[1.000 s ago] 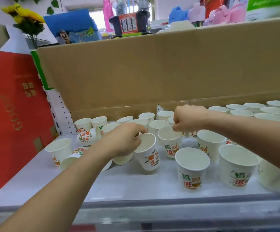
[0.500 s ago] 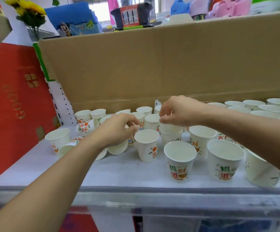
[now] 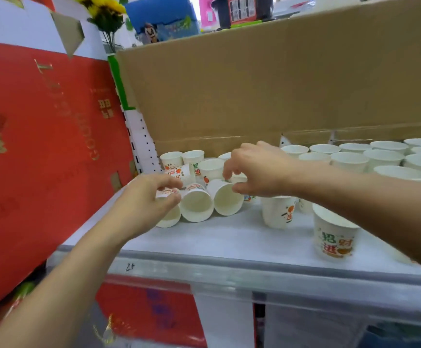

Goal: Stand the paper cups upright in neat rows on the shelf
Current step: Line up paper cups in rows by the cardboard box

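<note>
**Q:** What is the condition of the left hand (image 3: 151, 197)?

**A:** Fingers above and thumb below are curled round the left tipped cup (image 3: 169, 217), left of frame centre. The cup lies on its side, mouth toward the camera. Gripping across the wall is probably how the cup gets swung onto its base. The contact is blurred.

**Q:** And the right hand (image 3: 259, 169)?

**A:** It is a half-closed claw at frame centre, fingertips pointing down. The thumb is at the upper wall of the right tipped cup (image 3: 225, 198). Whether it grips cannot be determined.

**Q:** What lies between the two?

**A:** The middle tipped cup (image 3: 196, 205), touching both neighbours. Working inward from both ends likely stops the cluster rolling.

**Q:** Where are the finished items?

**A:** The upright cups (image 3: 380, 156) stand in rows at the right of the frame on the shelf (image 3: 229, 237). They sit against the cardboard wall (image 3: 280, 84), which probably serves as a back stop. Loose upright cups stand nearer the front edge, lower right.

**Q:** What is at the left boundary?

**A:** A red carton (image 3: 41, 146).
</note>
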Available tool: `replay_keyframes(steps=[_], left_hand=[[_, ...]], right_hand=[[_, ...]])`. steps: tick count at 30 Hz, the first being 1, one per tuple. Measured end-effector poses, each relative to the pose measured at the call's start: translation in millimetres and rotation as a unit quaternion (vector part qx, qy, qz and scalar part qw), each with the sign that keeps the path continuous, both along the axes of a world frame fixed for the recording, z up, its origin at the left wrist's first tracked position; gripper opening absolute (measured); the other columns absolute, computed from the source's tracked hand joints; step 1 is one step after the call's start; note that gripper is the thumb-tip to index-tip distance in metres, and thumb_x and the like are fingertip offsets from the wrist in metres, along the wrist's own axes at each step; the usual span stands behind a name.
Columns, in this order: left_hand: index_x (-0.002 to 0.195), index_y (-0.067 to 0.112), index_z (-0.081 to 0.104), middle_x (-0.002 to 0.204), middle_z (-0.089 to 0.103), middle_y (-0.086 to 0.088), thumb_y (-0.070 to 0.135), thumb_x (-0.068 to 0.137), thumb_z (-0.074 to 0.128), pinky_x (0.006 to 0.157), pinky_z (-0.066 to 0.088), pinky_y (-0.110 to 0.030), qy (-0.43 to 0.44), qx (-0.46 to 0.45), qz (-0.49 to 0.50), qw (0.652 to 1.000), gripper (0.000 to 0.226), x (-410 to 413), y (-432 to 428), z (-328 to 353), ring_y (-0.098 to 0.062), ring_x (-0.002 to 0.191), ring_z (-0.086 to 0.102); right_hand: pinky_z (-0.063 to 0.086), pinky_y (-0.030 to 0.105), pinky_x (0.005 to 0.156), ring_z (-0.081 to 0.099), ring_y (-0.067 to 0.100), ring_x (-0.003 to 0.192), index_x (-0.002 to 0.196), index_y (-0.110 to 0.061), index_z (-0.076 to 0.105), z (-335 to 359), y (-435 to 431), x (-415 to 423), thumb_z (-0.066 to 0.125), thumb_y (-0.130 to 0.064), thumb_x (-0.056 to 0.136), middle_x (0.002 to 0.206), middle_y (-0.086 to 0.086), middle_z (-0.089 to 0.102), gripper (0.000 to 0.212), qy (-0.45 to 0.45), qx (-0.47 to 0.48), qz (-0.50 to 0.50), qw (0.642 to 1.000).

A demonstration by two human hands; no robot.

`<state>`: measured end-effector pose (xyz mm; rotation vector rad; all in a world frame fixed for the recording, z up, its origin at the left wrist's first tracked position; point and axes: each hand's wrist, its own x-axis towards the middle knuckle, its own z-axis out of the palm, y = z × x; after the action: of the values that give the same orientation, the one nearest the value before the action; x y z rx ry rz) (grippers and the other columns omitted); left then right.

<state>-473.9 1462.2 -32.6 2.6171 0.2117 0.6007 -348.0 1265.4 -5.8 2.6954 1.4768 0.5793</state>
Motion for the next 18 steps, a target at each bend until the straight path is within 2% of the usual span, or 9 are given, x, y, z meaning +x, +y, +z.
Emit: replay_keyframes(steps=[3,6,9,11,15,18], left_hand=[[0.117,0.033,0.063,0.115,0.056,0.016,0.028,0.084,0.065,0.09,0.044,-0.031,0.043,0.04,0.002,0.998,0.033,-1,21,-8,-0.005,0.106,0.051],[0.112,0.038,0.061,0.115,0.056,0.015,0.034,0.08,0.067,0.084,0.05,-0.039,0.05,0.084,0.018,0.995,0.033,3,35,-17,-0.011,0.102,0.054],[0.103,0.034,0.062,0.106,0.058,0.013,0.025,0.085,0.062,0.07,0.044,-0.031,0.015,0.124,0.044,0.991,0.02,10,43,-22,-0.013,0.092,0.054],[0.095,0.033,0.063,0.1,0.061,0.013,0.019,0.086,0.059,0.064,0.038,-0.028,-0.019,0.133,0.058,0.989,0.017,14,49,-24,-0.012,0.085,0.053],[0.093,0.032,0.069,0.087,0.067,0.011,0.019,0.087,0.061,0.067,0.05,-0.033,-0.057,0.117,0.05,0.99,0.016,12,56,-16,-0.019,0.081,0.061],[0.094,0.032,0.072,0.082,0.067,0.011,0.022,0.088,0.062,0.069,0.051,-0.032,-0.06,0.093,0.034,0.993,0.015,12,55,-2,-0.017,0.077,0.062]], right_hand=[[0.033,0.032,0.082,0.046,0.018,0.111,0.122,-0.034,0.055,-7,25,-1,0.06,-0.031,0.084,0.114,-0.007,0.056,0.038,-0.076,-0.106,-0.006,0.991],[0.036,0.032,0.084,0.048,0.019,0.109,0.117,-0.029,0.054,-16,40,2,0.057,-0.026,0.083,0.111,-0.006,0.058,0.035,-0.118,-0.156,-0.027,0.98],[0.035,0.031,0.078,0.051,0.02,0.102,0.096,-0.027,0.05,-21,47,3,0.053,-0.014,0.081,0.101,-0.006,0.062,0.021,-0.127,-0.132,-0.033,0.982],[0.031,0.029,0.074,0.053,0.02,0.099,0.087,-0.029,0.045,-21,48,5,0.051,-0.01,0.08,0.096,-0.007,0.065,0.021,-0.124,-0.112,-0.046,0.985],[0.029,0.03,0.071,0.058,0.022,0.091,0.092,-0.023,0.061,-14,38,6,0.051,-0.013,0.084,0.091,-0.004,0.066,0.017,-0.11,-0.031,-0.096,0.989],[0.031,0.029,0.064,0.053,0.027,0.083,0.093,-0.026,0.064,1,26,-4,0.051,-0.018,0.089,0.086,-0.002,0.061,0.016,-0.004,0.016,-0.147,0.989]])
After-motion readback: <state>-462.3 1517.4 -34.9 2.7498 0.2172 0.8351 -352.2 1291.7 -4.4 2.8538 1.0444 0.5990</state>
